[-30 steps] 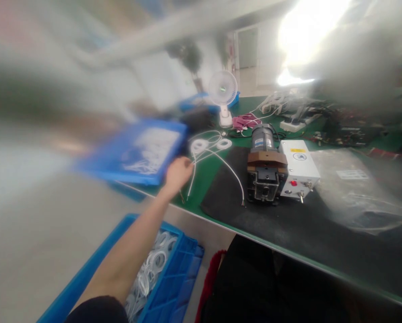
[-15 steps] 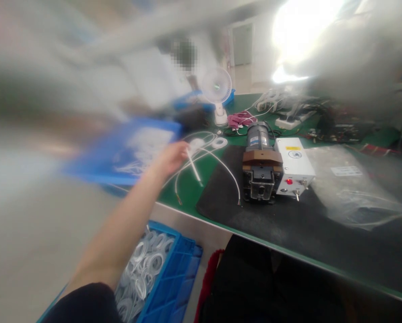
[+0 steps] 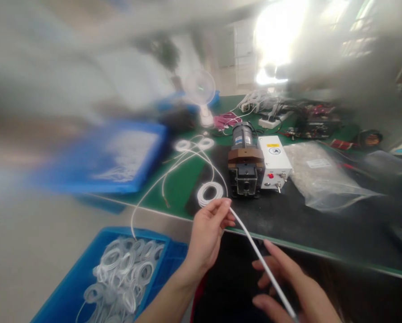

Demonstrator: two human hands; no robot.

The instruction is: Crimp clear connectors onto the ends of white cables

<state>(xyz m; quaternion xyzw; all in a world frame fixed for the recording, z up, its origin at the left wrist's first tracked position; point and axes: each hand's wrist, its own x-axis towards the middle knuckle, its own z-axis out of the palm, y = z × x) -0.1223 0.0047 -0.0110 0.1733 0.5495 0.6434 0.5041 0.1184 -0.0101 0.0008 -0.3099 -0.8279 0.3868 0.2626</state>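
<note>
My left hand (image 3: 207, 231) pinches a white cable (image 3: 254, 245) between thumb and fingers at the bench's front edge. A white cable coil (image 3: 201, 194) rests on the black mat right behind that hand; whether it belongs to the held cable I cannot tell. From the pinch the straight length runs down to the right, past my right hand (image 3: 288, 278). The right hand's fingers are spread around the cable without closing on it. Beyond my hands stands a dark motor-driven machine (image 3: 246, 157), joined by a white switch box (image 3: 274, 157) with a lit red button.
More coiled cables (image 3: 206, 144) lie on the green bench. A blue bin (image 3: 169, 258) full of white coils sits below left, under a blurred blue tray (image 3: 145, 163). A clear plastic bag (image 3: 317, 177) lies right of the machine. Behind are a fan (image 3: 200, 89) and a power strip (image 3: 273, 120).
My left hand has moved right and toward me from the cables beside the blue tray, bringing a coil onto the mat. My right hand has come into view. The view has shifted slightly right.
</note>
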